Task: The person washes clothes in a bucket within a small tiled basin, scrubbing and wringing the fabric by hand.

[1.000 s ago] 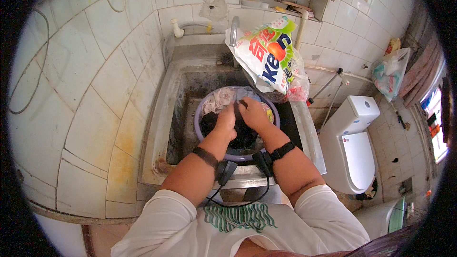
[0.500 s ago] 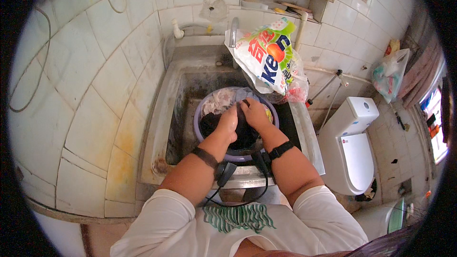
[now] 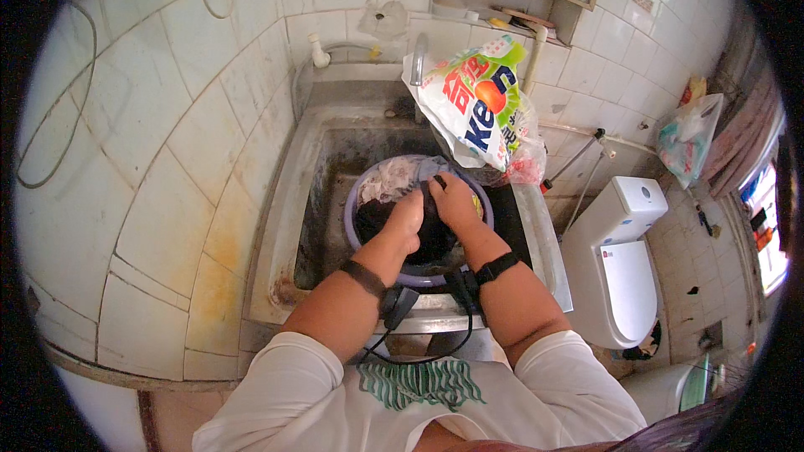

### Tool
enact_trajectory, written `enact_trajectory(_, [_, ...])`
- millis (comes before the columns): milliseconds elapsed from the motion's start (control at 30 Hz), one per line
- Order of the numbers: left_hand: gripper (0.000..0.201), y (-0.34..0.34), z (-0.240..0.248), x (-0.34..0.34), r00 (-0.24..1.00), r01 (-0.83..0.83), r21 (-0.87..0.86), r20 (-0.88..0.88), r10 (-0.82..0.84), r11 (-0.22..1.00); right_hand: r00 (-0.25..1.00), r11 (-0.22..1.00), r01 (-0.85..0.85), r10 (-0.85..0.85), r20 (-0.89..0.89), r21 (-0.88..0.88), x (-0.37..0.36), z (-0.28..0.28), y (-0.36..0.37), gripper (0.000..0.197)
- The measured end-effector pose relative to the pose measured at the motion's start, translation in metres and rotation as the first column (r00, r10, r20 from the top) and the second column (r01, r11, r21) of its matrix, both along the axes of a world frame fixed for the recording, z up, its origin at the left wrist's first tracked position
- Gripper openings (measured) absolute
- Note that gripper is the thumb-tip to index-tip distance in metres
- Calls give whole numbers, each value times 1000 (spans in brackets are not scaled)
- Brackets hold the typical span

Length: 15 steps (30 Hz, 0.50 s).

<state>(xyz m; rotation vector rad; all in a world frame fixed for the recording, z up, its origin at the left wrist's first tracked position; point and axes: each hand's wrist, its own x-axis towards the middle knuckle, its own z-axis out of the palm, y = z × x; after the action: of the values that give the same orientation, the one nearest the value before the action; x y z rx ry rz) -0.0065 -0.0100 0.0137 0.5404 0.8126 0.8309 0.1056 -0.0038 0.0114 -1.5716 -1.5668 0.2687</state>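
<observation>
Near the middle of the frame, bunched wet-looking black cloth (image 3: 430, 238) lies in a round light-purple plastic basin (image 3: 349, 211), beside crumpled pale patterned fabric (image 3: 388, 179). The bare right hand (image 3: 455, 200) curls its fingers around the black cloth; the bare left hand (image 3: 408, 218) touches it, fingers mostly hidden, so their grip cannot be told. A worn grey rectangular sink (image 3: 275, 230) surrounds the basin.

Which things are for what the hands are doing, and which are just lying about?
For the job:
- black cloth, between the left hand and right hand
- pale cloth
- purple basin
- sink around it

Just about:
- toilet
- hanging plastic bag

Can't tell: printed bag near the tap, untouched.
</observation>
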Motion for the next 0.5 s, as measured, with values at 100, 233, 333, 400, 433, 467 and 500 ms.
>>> enact_trajectory(100, [41,-1,2,1,998,-52,17,-39,53,999,999,999,-35,35,9,-21,2,-5,4,31])
enact_trajectory(233, [41,0,7,-5,993,-110,-16,36,111,994,981,986,-154,160,108,-58,-11,14,-11,31])
enact_trajectory(333, [37,19,-23,-18,949,-130,-73,278,145,989,907,909,-414,416,62,-45,-31,38,-29,28])
enact_trajectory(400, [34,25,-35,-20,947,-84,-106,300,112,991,899,906,-424,422,112,-13,-33,40,-32,28])
enact_trajectory(433, [34,24,-37,-16,955,-132,-67,258,145,989,916,919,-395,395,74,-20,-31,36,-29,28])
enact_trajectory(467, [33,23,-38,-14,959,-181,-26,215,182,983,929,929,-368,369,36,-28,-30,32,-26,29])
enact_trajectory(500, [34,23,-36,-12,972,-108,11,209,103,994,927,928,-371,372,38,-31,-28,27,-20,29])
